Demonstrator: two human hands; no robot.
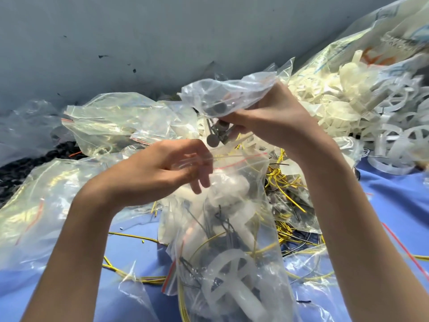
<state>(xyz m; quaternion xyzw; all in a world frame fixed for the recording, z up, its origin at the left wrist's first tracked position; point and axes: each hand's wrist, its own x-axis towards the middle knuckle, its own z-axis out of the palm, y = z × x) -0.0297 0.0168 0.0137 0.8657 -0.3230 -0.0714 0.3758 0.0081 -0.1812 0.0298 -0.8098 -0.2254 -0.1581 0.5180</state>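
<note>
A clear zip bag [232, 240] with a red seal strip hangs in the middle, holding a white plastic wheel [228, 270], yellow wires and dark pins. My left hand [162, 168] pinches the bag's top edge with curled fingers. My right hand [271, 119] is just above and to the right, its fingers curled round a bunch of small grey metal discs and pins [217, 133] over the bag's mouth. A second clear bag [227, 94] with more grey discs drapes over my right hand.
Several clear zip bags [111, 119] lie piled at the left on a blue cloth [394, 205]. Loose yellow wires [285, 182] spread in the middle. A heap of white plastic wheels and parts [362, 108] fills the right. A grey wall [139, 43] stands behind.
</note>
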